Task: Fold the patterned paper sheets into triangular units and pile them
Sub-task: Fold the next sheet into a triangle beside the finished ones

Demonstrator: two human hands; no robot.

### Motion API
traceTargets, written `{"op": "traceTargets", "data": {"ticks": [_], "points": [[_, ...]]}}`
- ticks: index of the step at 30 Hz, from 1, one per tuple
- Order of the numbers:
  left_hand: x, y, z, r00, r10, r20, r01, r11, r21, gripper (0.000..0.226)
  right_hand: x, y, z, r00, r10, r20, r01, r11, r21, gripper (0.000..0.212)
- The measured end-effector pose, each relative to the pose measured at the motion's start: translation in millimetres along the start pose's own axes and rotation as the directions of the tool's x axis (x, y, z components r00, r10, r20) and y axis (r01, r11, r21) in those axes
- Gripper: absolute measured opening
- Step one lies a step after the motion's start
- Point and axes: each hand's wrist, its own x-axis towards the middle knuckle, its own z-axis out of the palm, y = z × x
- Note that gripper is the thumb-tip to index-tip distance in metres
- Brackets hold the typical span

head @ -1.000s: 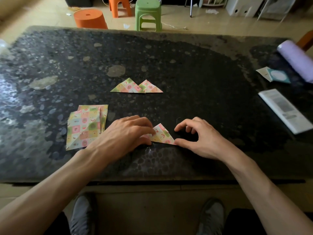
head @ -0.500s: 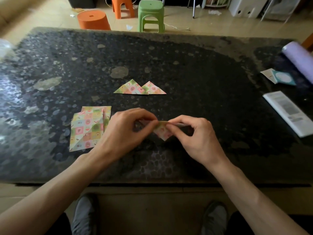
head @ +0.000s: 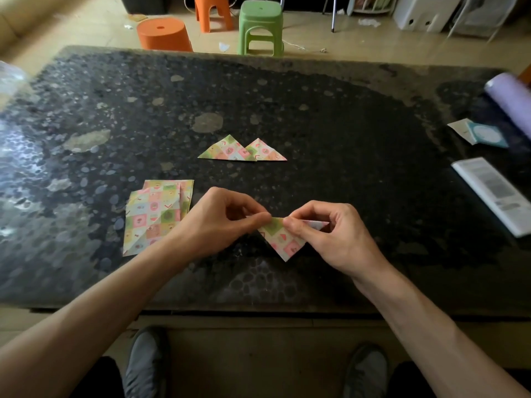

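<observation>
As left hand [head: 218,222] pinches paper [head: 283,242], right hand [head: 336,237] grips.

Person's body as seen from the head camera. Left hand [head: 218,222] and right hand [head: 336,237]: bare, as are both forearms to the frame edge. Legs: dark trousers [head: 94,380], visible at the lower corners. Feet: left shoe [head: 145,366] and right shoe [head: 366,372], both grey, with rounded toes.

Nothing readable here tbh: the white booklet [head: 494,194] on the table [head: 344,124] has printed lines (way too blurry).
</observation>
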Motion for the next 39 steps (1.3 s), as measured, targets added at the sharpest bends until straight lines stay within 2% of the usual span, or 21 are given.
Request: {"op": "traceTargets", "data": {"ticks": [7, 11, 16, 20, 24, 26, 30, 34, 36, 39], "points": [[-3.5, 1.5, 8.0, 0.999, 0.025, 0.036, -0.025, 1.000, 0.002, 0.007, -0.7, -5.2, 2.7, 0.997, -0.044, 0.065, 0.047, 0.998, -0.052, 0.009], [-2.8, 3.4, 0.6, 0.996, -0.075, 0.056, 0.079, 0.994, -0.072, 0.012, -0.2, -5.5, 0.9, 0.999, -0.032, 0.033, 0.034, 0.998, -0.048, 0.009], [-0.3, 1.4, -6.0, 0.994, -0.106, 0.023, 0.107, 0.994, -0.026, 0.010, 1.5, -5.6, -5.2, 0.994, 0.080, 0.074, -0.074, 0.994, -0.083, 0.007], [-0.5, 0.7, -8.5, 0.989, -0.149, 0.007, 0.149, 0.989, -0.023, 0.012, 2.9, -5.7, -11.2, 0.989, 0.143, 0.032, -0.139, 0.984, -0.110, 0.004], [0.7, -2.2, -15.2, 0.983, -0.186, -0.005, 0.186, 0.982, -0.040, 0.027, 4.1, -5.7, -16.2, 0.972, 0.236, 0.009, -0.234, 0.967, -0.098, 0.003], [0.9, -2.4, -14.0, 0.982, -0.188, -0.011, 0.187, 0.981, -0.061, 0.029, 4.7, -5.7, -16.7, 0.969, 0.246, -0.014, -0.246, 0.963, -0.109, 0.003], [1.2, -1.5, -14.6, 0.962, -0.249, -0.109, 0.232, 0.961, -0.149, 0.023, 4.4, -7.3, -20.5, 0.967, 0.254, 0.019, -0.253, 0.967, -0.023, 0.007], [-0.1, 1.3, -15.9, 0.959, -0.263, -0.100, 0.249, 0.959, -0.137, 0.017, 3.7, -9.8, -20.3, 0.972, 0.227, -0.063, -0.230, 0.973, -0.036, 0.007], [-0.7, 1.3, -14.2, 0.941, -0.314, -0.127, 0.279, 0.931, -0.234, 0.018, 3.3, -9.3, -14.5, 0.967, 0.244, -0.078, -0.238, 0.968, 0.082, 0.008], [-3.0, 2.2, -8.9, 0.880, -0.468, -0.087, 0.357, 0.769, -0.530, 0.026, 1.3, -11.6, -3.5, 0.933, 0.356, 0.057, -0.356, 0.882, 0.310, 0.032]]}}
